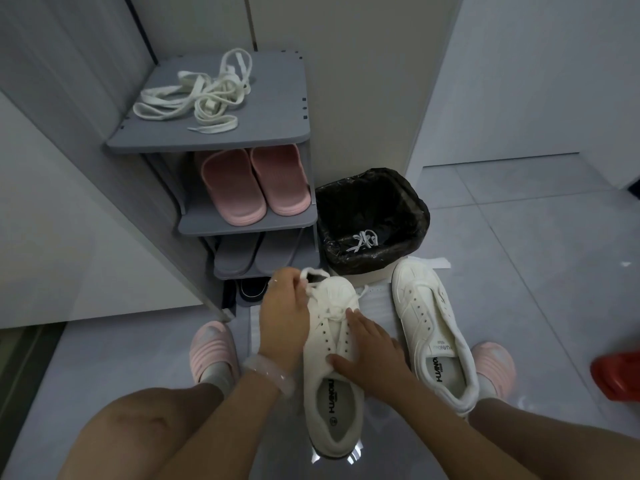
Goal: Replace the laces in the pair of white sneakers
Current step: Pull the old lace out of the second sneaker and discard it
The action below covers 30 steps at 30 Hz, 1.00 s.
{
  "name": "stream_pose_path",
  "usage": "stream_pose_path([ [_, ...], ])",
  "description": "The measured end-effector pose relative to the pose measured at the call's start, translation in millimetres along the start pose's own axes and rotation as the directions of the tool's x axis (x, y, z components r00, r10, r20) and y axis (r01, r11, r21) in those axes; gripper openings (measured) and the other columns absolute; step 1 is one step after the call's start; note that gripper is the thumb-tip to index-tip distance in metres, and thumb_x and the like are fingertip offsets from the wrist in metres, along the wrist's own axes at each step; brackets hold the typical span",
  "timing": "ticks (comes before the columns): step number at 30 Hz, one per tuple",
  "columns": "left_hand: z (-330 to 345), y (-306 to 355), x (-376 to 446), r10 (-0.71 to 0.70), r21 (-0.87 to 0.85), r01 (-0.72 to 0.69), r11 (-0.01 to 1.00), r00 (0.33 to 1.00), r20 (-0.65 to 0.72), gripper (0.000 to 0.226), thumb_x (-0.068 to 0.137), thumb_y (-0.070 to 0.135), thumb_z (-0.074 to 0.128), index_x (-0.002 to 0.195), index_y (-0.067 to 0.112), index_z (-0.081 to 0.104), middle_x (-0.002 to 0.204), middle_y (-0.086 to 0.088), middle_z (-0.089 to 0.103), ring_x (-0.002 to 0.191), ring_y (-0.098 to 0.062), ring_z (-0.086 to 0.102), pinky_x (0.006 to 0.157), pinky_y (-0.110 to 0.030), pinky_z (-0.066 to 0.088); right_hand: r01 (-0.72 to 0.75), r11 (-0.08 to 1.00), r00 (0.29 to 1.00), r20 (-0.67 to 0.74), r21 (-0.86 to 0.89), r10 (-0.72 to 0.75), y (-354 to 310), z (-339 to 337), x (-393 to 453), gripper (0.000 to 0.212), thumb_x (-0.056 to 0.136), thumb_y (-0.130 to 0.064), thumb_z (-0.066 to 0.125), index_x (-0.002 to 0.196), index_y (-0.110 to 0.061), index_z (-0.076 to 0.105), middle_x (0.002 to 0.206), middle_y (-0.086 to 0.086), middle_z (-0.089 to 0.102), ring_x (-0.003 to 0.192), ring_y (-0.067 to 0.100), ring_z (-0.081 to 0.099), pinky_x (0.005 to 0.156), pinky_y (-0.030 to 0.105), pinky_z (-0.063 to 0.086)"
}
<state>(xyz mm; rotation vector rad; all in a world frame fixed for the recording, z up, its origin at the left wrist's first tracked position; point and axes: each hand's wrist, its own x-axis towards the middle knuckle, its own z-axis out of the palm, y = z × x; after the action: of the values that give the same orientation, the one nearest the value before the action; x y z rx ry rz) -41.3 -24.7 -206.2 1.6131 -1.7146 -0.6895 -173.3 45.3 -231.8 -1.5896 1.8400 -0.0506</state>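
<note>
Two white sneakers stand on the floor between my feet. The left sneaker point(332, 386) still has a white lace point(334, 308) through its front eyelets. My left hand point(284, 315) pinches that lace near the toe, pulling it up. My right hand point(372, 355) presses flat on the sneaker's upper, fingers spread, holding it steady. The right sneaker point(433, 327) has bare eyelets and no lace. A loose pile of cream laces point(201, 93) lies on the top of the grey shoe rack point(277, 133).
A bin lined with a black bag point(372, 220) stands behind the sneakers with a thin white lace point(363, 240) inside. Pink slippers point(252, 183) and grey slippers fill the rack's lower shelves. A red object point(618, 375) lies at the right edge.
</note>
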Motion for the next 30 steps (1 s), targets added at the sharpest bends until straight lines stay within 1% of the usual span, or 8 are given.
stream_pose_path([
  [5,-2.7,-13.5,-0.9,-0.070,0.156,0.024,0.987,0.953,0.294,0.010,0.091,0.016,0.051,0.099,0.012,0.054,0.089,0.001,0.053,0.088,-0.020,0.056,0.070,-0.024,0.036,0.060,0.998,0.975,-0.214,0.019,-0.055,-3.7,-10.8,2.2,0.062,0.092,-0.051,0.037,0.145,-0.020,0.028,0.148,0.001,0.033,0.135,0.018,0.031,0.109,0.033,0.029],
  [8,-3.3,-17.8,-14.5,-0.139,0.211,0.046,0.976,0.883,0.448,0.033,0.092,0.026,0.050,0.123,0.017,0.043,0.105,0.003,0.051,0.103,-0.018,0.053,0.082,-0.029,0.042,0.165,0.986,0.948,-0.274,-0.018,-0.163,-3.1,-17.6,11.9,0.046,0.095,-0.024,0.037,0.140,-0.014,0.040,0.149,0.007,0.032,0.136,0.024,0.031,0.110,0.034,0.030],
  [11,-6.2,-11.5,-23.8,-0.054,0.247,-0.095,0.964,0.843,0.535,0.034,0.096,0.028,0.043,0.128,0.017,0.039,0.120,-0.003,0.049,0.108,-0.019,0.050,0.086,-0.029,0.040,0.274,0.955,0.930,-0.221,-0.117,-0.294,-1.6,-22.7,23.4,0.039,0.090,-0.002,0.046,0.127,-0.010,0.056,0.133,0.009,0.051,0.123,0.027,0.047,0.101,0.033,0.039],
  [15,-7.3,-12.0,-39.2,0.087,0.188,-0.291,0.938,0.723,0.685,0.044,0.095,0.023,0.041,0.139,0.023,0.033,0.135,-0.004,0.035,0.116,-0.021,0.043,0.092,-0.034,0.041,0.209,0.973,0.917,-0.325,-0.097,-0.230,-1.0,-29.2,29.7,0.024,0.092,-0.007,0.046,0.109,-0.009,0.063,0.106,0.006,0.058,0.093,0.024,0.058,0.072,0.029,0.044],
  [23,-13.1,-21.8,-40.8,0.115,0.223,-0.443,0.868,0.617,0.779,0.046,0.097,0.030,0.041,0.142,0.036,0.031,0.157,0.005,-0.001,0.130,-0.022,0.027,0.098,-0.031,0.037,0.144,0.972,0.968,-0.176,-0.188,-0.177,-7.0,-19.3,37.8,0.020,0.092,-0.023,0.052,0.106,-0.010,0.057,0.116,0.002,0.039,0.103,0.019,0.049,0.079,0.027,0.046],
  [26,-13.3,-19.8,-40.5,0.130,0.228,-0.469,0.853,0.614,0.779,0.046,0.096,0.032,0.041,0.142,0.033,0.034,0.155,0.014,0.006,0.126,-0.020,0.029,0.092,-0.031,0.039,0.082,0.997,0.984,-0.159,-0.007,-0.082,-11.1,-22.0,45.1,0.006,0.082,-0.017,0.063,0.078,-0.018,0.059,0.107,0.003,0.041,0.104,0.020,0.047,0.080,0.021,0.041],
  [27,-13.2,-19.1,-40.7,0.123,0.235,-0.463,0.855,0.621,0.774,0.045,0.096,0.033,0.042,0.141,0.032,0.035,0.155,0.016,0.007,0.127,-0.019,0.029,0.091,-0.032,0.040,0.062,0.996,0.991,-0.126,0.064,-0.054,-11.1,-23.8,47.7,0.018,0.080,-0.014,0.065,0.070,-0.024,0.054,0.104,0.003,0.040,0.102,0.021,0.048,0.078,0.018,0.039],
  [30,-12.0,-17.4,-43.1,0.093,0.268,-0.450,0.852,0.634,0.768,0.045,0.096,0.036,0.040,0.141,0.031,0.035,0.155,0.016,0.009,0.128,-0.018,0.027,0.092,-0.033,0.040,-0.001,0.967,1.000,-0.012,0.254,0.004,-9.0,-34.9,49.3,0.017,0.080,-0.014,0.069,0.073,-0.021,0.055,0.099,0.001,0.041,0.087,0.012,0.048,0.067,0.011,0.039],
])
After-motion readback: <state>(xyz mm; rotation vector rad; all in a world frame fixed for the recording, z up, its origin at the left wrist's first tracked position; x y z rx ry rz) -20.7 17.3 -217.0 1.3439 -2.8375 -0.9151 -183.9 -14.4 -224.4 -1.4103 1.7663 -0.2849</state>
